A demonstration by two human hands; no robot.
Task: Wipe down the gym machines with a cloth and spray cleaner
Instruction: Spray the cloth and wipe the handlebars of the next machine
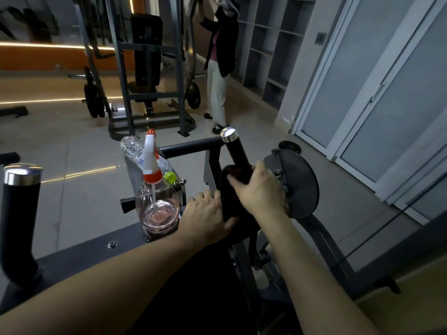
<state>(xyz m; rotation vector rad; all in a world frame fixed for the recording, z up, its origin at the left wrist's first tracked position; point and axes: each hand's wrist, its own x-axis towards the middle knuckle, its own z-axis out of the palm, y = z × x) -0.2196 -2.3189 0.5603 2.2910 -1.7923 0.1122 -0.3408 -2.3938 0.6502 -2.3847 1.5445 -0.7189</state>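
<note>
1. Head view: my right hand (260,189) is wrapped round the dark cloth (228,205) at the base of the black handle (235,151). Fingers are curled over it, just beside the round guard (300,182).
2. My left hand (205,216) grips the lower end of the same cloth, just below and left of the right. Fingers curled, nothing else in it.
3. Spray bottle (157,209) stands upright on the machine frame (79,252), just left of my left hand, with a little pink liquid at the bottom. A clear water bottle (135,151) lies behind it.
4. Step, as I read it: wiping this handle. Get the cloth fully round the tube, then twist while sliding up to the chrome cap (229,134). Cover the cap too.
5. Left hand's job: take up slack so the cloth doesn't bunch at the base.
6. Risk: the bottle is close to my left wrist, and a knock would tip it.
7. Can't tell if the cloth is damp. If it's dry, respray first.
8. The other handle (20,213), far left, is the likely next target.
</note>
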